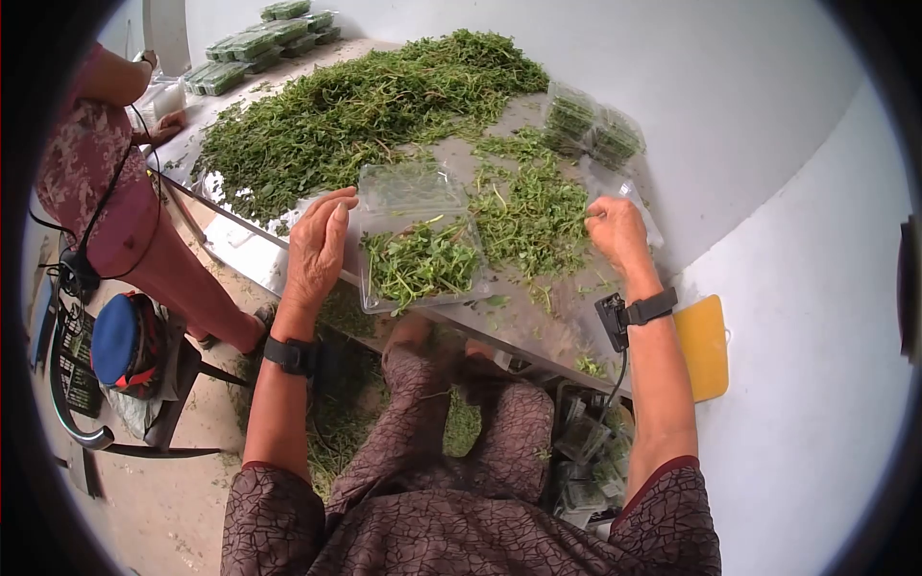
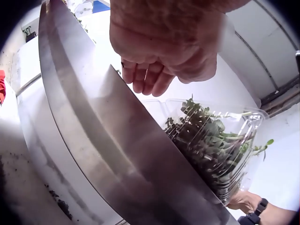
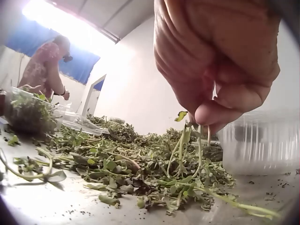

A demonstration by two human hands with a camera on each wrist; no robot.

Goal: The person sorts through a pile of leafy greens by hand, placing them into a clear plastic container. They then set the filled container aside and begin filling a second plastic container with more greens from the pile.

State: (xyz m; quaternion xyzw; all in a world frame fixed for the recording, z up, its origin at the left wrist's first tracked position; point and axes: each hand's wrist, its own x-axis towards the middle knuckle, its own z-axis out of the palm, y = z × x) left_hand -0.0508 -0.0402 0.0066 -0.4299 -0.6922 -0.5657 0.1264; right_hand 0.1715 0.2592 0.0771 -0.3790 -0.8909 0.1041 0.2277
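Right wrist view: right hand (image 3: 215, 61) pinches herb sprigs (image 3: 187, 150).

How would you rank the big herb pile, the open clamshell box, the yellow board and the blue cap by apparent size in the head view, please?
1. Big herb pile.
2. Open clamshell box.
3. Blue cap and yellow board: look alike in size, so unranked.

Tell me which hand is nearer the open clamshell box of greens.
Left. The left hand sits right at the box's left edge; the right hand pinches sprigs further right.
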